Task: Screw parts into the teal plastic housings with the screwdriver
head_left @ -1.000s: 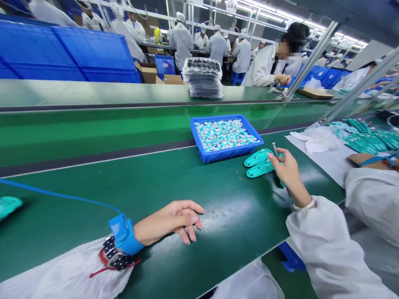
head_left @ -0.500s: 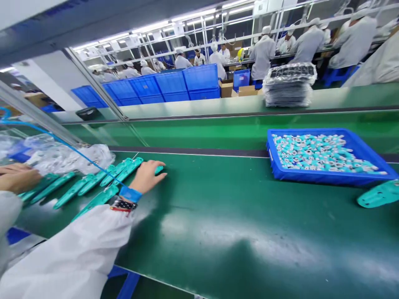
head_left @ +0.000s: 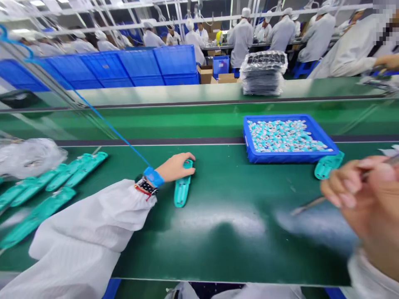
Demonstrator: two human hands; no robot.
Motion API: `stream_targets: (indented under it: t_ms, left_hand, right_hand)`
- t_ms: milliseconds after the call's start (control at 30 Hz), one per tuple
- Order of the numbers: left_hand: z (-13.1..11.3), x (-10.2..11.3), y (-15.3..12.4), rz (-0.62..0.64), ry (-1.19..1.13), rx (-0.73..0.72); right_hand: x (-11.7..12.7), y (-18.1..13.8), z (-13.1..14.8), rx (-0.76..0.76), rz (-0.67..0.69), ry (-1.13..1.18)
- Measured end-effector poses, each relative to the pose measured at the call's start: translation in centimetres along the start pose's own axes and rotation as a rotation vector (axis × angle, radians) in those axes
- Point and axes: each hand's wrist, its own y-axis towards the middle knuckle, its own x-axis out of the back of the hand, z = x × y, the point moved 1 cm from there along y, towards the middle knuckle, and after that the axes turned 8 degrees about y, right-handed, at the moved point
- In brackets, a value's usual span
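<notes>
My left hand [head_left: 176, 167], with a blue strap at the wrist, grips the upper end of a long teal plastic housing [head_left: 181, 193]. The housing stands out against the green table, its lower end pointing toward me. At the right, my right hand [head_left: 364, 191] is closed around a thin metal tool [head_left: 310, 204] whose tip points left over the table; blur hides its exact kind. Another teal housing [head_left: 327, 165] lies just beyond that hand, beside the blue tray. Several more teal housings [head_left: 37, 214] lie at the left, near my left sleeve.
A blue tray [head_left: 274, 157] full of small teal-and-white parts sits at the back right. Clear plastic bags [head_left: 33, 155] lie at the far left. Wrapped stacked trays [head_left: 263, 74] rest on the shelf behind. A blue cord [head_left: 109, 124] runs to my left wrist. Co-workers sit beyond.
My left hand has moved away from the row of housings, bringing one housing along. The view has swung right, and my right hand with the metal tool has come into sight. Another hand at the left has left view.
</notes>
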Motion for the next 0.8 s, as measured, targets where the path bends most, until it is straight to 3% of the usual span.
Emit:
stream_targets:
  t_ms: [67, 133, 267, 367, 567, 800]
  left_hand:
    - [-5.0, -1.6, 1.5, 0.012, -0.079, -0.058]
    - [-9.3, -3.1, 2.6, -0.007, -0.131, -0.092]
    - [-14.6, -4.6, 3.6, -0.072, -0.107, -0.106]
    - [-16.0, -4.3, 3.3, -0.063, -0.045, -0.123]
    - [-16.5, -3.6, 2.9, -0.055, -0.001, -0.143]
    - [-16.7, -3.4, 2.8, -0.032, 0.003, -0.159]
  right_hand:
    - [-2.7, 0.1, -0.6, 0.001, 0.09, 0.123]
    - [-4.5, 0.1, -1.7, -0.008, 0.085, 0.21]
    - [-6.1, 0.2, -4.3, 0.029, 0.035, 0.229]
    - [-6.7, 0.0, -5.5, 0.089, -0.015, 0.192]
    - [-7.6, 0.0, -6.3, 0.143, -0.067, 0.088]
    - [-7.8, 0.2, -6.9, 0.106, -0.086, 0.064]
